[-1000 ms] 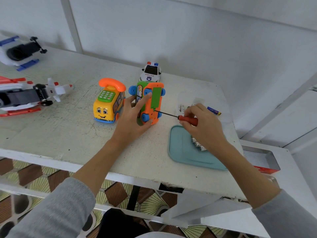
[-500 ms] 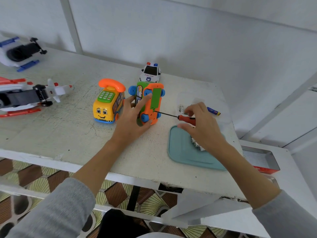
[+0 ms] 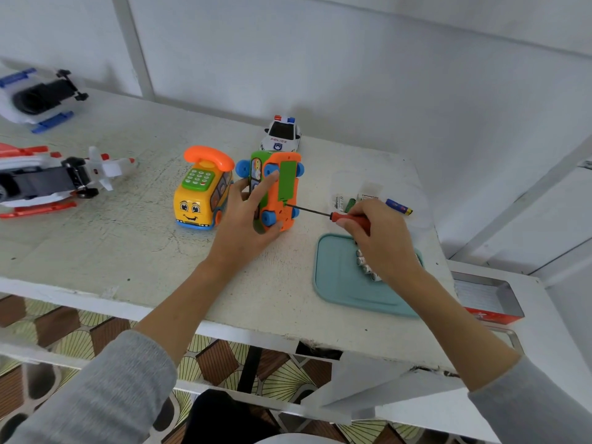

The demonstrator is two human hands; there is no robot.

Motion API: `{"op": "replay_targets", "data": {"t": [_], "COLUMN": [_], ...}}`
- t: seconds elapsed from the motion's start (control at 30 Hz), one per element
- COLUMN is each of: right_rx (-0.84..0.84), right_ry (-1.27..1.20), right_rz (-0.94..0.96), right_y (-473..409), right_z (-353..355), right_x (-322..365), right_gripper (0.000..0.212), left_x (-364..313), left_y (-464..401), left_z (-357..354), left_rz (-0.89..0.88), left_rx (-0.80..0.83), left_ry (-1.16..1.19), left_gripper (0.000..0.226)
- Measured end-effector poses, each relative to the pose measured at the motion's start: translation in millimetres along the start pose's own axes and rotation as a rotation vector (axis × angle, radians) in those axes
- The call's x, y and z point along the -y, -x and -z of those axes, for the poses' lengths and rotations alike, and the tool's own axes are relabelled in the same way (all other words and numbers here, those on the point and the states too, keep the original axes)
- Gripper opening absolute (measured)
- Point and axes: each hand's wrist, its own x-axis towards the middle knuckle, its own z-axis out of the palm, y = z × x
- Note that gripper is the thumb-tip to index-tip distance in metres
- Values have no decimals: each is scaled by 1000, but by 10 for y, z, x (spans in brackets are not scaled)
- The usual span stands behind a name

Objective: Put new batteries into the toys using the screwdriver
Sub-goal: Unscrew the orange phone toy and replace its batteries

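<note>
Head view: barely anything has changed from a second ago. The left hand [image 3: 248, 219] still grips the orange toy [image 3: 280, 193] on its side mid-desk. The right hand [image 3: 378, 232] keeps its grip on the screwdriver [image 3: 333, 215], tip at the cover screw, probably still unscrewing. The teal tray [image 3: 339, 280] near the front right edge holds batteries [image 3: 365, 264].

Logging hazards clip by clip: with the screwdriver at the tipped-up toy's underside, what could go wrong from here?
The orange toy stands on its side, steadied only by the left hand; a push from the screwdriver in the right hand might tip it. If the tip slips, it may jab the left fingers beside the green cover.
</note>
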Motion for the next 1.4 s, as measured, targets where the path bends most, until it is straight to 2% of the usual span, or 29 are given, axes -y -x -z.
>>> {"op": "replay_targets", "data": {"t": [0.17,0.3,0.47,0.63,0.77,0.9,1.07,1.23,1.4], "right_rx": [8,-32,-8,-75,-21,-53,27,-60,-80], "right_ry": [-18,-44,-72,-21,-69,-11,-33,-72,23], "right_rz": [46,65,77,71,100,70,86,61,70], "right_y": [1,-4,-4,-19,-30,-17,-27,-25,-30], "right_z": [-21,-30,-15,-19,3,-18,-17,-15,-12], "right_x": [-9,-37,-14,-26,10,6,-6,8,24], "right_gripper": [25,16,25,17,27,13,21,11,16], "left_x": [19,27,14,-9,-9,-31,-44,-43,-51], "left_y": [0,0,1,-7,-4,-6,-2,-8,-5], "left_z": [-15,-10,-1,-3,0,12,10,9,13], "left_rz": [-24,-7,-6,0,-23,-9,30,23,12], "left_rx": [5,-2,16,4,5,-4,13,10,13], "left_ry": [-11,4,-30,-14,-26,-11,-15,-5,-43], "left_gripper": [78,78,77,78,77,78,79,79,76]}}
